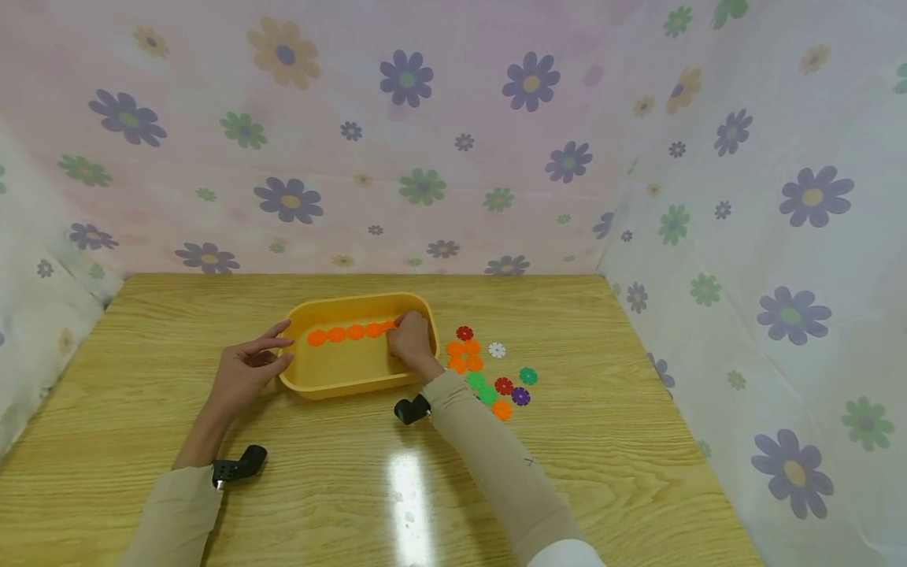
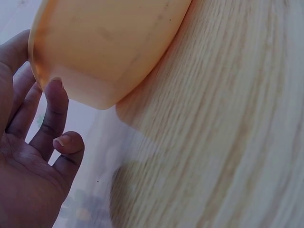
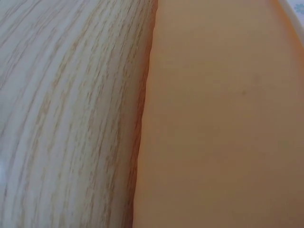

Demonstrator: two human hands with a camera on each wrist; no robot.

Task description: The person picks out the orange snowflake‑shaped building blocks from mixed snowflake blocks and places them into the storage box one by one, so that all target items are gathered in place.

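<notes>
My right hand (image 1: pixel 411 340) pinches the right end of the orange chain (image 1: pixel 350 332), which runs leftward toward my left hand (image 1: pixel 248 368), fingers loose beside the tray (image 1: pixel 340 384).

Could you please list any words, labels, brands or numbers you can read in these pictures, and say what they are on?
There are none to read: the yellow tray, the orange snowflake discs, the loose discs, the wooden table and the flowered cloth bear no writing.

Left hand (image 1: pixel 248 368) relaxed; right hand (image 1: pixel 411 342) curled, pinching.
</notes>
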